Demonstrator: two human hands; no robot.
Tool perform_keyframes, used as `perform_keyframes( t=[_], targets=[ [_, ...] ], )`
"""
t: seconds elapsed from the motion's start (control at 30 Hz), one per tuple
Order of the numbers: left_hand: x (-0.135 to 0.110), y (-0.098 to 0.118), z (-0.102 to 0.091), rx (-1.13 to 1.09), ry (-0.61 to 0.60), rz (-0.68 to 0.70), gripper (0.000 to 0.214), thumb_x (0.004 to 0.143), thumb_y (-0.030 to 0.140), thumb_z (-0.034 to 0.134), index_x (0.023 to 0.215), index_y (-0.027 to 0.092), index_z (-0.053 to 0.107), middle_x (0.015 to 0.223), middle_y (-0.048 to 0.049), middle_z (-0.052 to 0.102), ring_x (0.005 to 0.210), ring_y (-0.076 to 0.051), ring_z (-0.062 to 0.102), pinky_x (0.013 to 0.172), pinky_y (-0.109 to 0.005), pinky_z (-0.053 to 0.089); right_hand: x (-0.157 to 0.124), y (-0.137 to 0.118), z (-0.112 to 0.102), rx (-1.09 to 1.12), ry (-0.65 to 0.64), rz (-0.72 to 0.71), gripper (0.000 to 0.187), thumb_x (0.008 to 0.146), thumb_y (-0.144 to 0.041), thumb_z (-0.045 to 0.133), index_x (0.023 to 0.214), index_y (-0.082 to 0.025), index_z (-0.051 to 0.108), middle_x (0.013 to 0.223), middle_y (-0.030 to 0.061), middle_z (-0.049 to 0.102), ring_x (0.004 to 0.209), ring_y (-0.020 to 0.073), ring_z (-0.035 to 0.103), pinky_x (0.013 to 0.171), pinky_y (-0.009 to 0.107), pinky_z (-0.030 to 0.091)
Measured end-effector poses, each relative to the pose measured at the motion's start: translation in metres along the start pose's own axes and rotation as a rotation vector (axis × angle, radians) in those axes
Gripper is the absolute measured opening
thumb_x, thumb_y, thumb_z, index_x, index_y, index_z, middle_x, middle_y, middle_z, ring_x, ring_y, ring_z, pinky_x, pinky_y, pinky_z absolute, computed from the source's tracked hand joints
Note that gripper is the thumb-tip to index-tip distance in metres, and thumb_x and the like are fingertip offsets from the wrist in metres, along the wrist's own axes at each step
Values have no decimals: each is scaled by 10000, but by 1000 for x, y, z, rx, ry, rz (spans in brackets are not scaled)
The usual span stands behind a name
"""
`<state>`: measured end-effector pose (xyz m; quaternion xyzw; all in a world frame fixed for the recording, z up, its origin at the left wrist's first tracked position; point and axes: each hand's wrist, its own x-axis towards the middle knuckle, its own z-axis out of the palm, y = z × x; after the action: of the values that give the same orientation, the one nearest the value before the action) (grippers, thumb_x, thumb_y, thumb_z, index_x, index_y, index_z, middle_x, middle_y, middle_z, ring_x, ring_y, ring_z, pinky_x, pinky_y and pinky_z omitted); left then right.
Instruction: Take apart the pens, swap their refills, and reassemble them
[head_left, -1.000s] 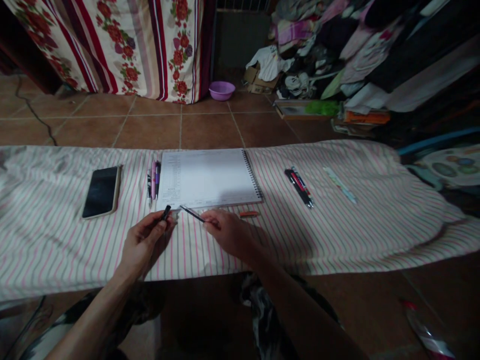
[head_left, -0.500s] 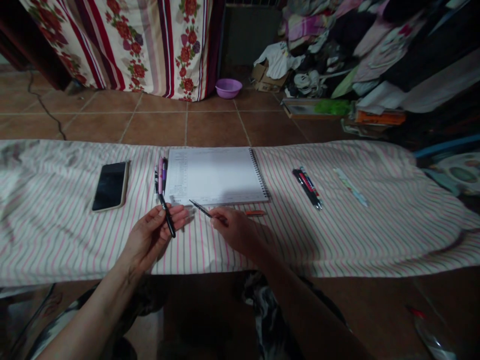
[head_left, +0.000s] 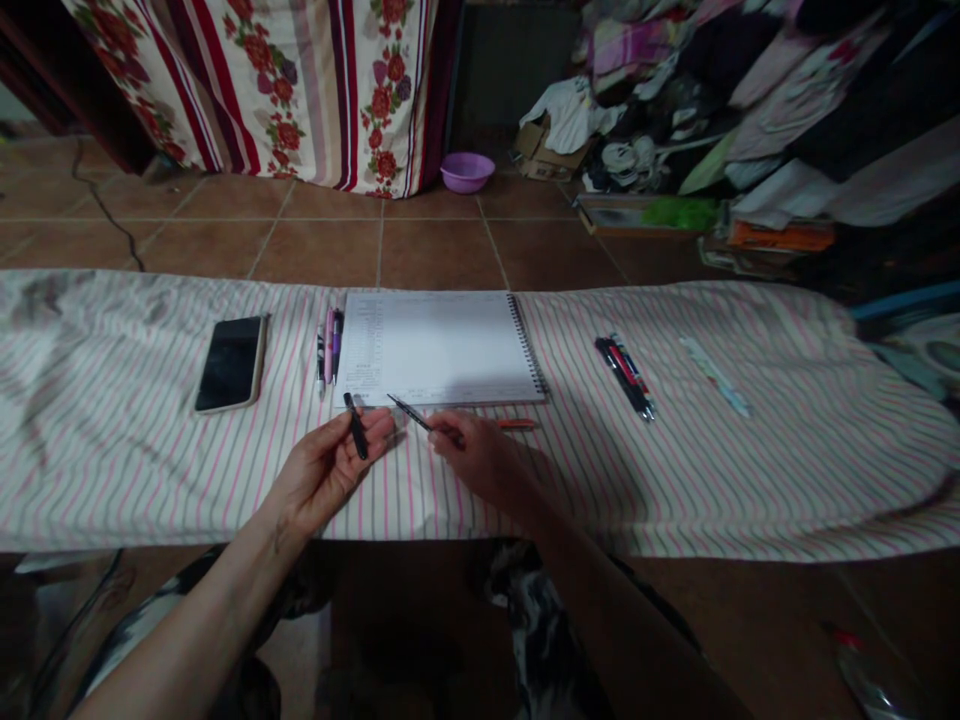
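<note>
My left hand (head_left: 330, 465) is turned palm up near the notebook's lower left corner, its thumb pressing a short black pen (head_left: 357, 430) against the fingers. To its right, my right hand (head_left: 472, 450) pinches a slim dark pen (head_left: 409, 410), whose thin tip points up and left over the page's bottom edge. Behind both hands lies the open spiral notebook (head_left: 450, 350), with a mostly blank page and a printed column on its left side. An orange pen (head_left: 517, 424) rests on the cloth just right of my right hand.
Several pens (head_left: 328, 345) lie along the notebook's left edge, beyond them a phone (head_left: 231, 365). On the right are a bundle of pens (head_left: 626, 378) and a pale patterned pen (head_left: 716, 375). Striped cloth (head_left: 787, 430) covers the table. A purple basin (head_left: 466, 172) stands on the floor.
My left hand has tilted the black pen, which now looks shorter and more upright. Both hands keep their grips. The whole view has shifted slightly.
</note>
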<state>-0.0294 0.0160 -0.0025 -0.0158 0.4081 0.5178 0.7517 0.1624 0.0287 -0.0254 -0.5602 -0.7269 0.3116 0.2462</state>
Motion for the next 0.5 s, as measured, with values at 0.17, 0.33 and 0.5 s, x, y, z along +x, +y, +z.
perform_keyframes(
  t=[0.17,0.33,0.5],
  targets=[
    [1,-2,0,36,3,22,205,901,90,344,948,38,537,803,-160,694,675,-200,691,576,-288,591,-1,2,1,-24,0,-14,180,793,-169,523,923,-164,648,851,53,699,748,161,633,657,255,446],
    [3,-6,-2,94,-8,99,178,880,94,396,871,47,568,852,-175,690,768,-231,687,699,-356,583,-1,3,0,-40,8,-40,171,797,-153,524,917,-162,645,865,54,696,778,167,629,698,265,444],
    [4,-7,-5,120,-47,164,138,845,92,464,809,63,594,880,-170,688,827,-267,675,783,-425,552,-2,4,0,-126,10,-115,174,828,-151,495,926,-173,637,893,54,677,840,172,612,750,269,428]
  ],
)
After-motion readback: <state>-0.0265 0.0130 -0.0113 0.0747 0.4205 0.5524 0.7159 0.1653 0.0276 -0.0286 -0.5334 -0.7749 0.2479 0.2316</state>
